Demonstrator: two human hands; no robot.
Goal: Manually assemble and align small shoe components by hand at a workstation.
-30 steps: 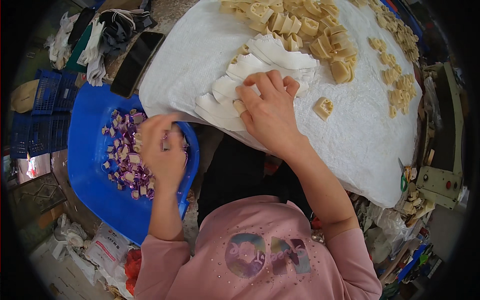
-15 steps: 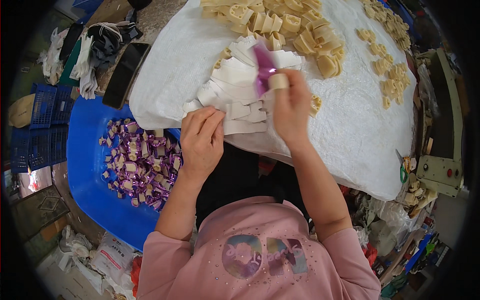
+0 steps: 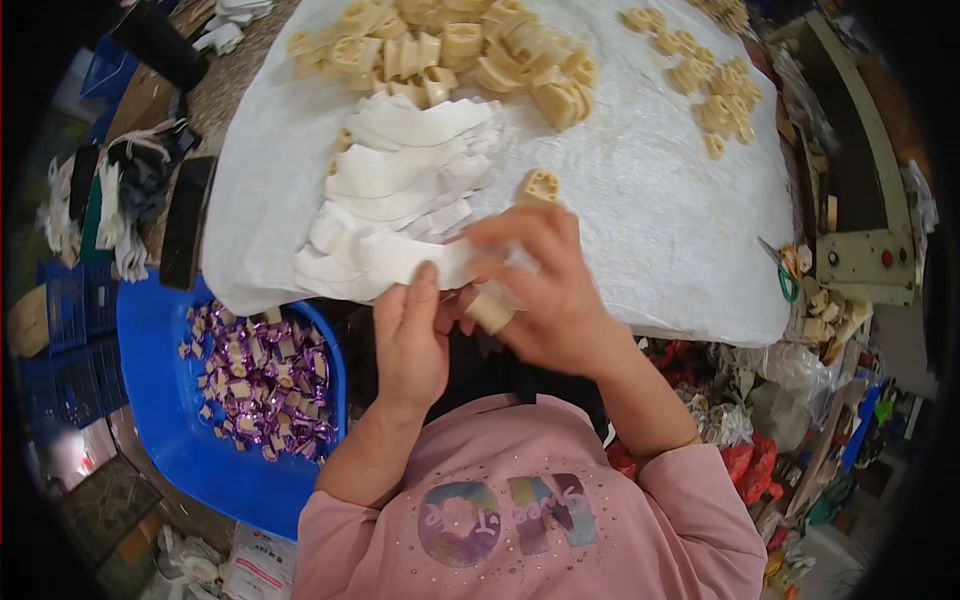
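Note:
My left hand (image 3: 412, 340) is closed on a curved white strip (image 3: 405, 257), its thumb pressed on the strip's near edge. My right hand (image 3: 550, 285) comes in from the right with bent fingers, slightly blurred, touching the strip's right end. Under its palm, between both hands, it holds a small beige plastic piece (image 3: 488, 311). The fingertips on the piece are partly hidden. Just beyond lies a layered pile of white strips (image 3: 400, 180). A single beige piece with holes (image 3: 540, 185) rests on the white sheet (image 3: 640, 230) beyond my right hand.
A heap of beige pieces (image 3: 460, 45) covers the table's far side, with smaller clusters (image 3: 725, 100) at far right. At left stands a blue tub (image 3: 150, 400) holding purple-wrapped pieces (image 3: 265, 380). A dark phone (image 3: 187, 220) and green-handled scissors (image 3: 788, 275) lie at the table's sides.
My right hand has come down and left to my left hand. The purple side of its strip no longer shows. My left hand has left the pile's edge. The whole view has shifted.

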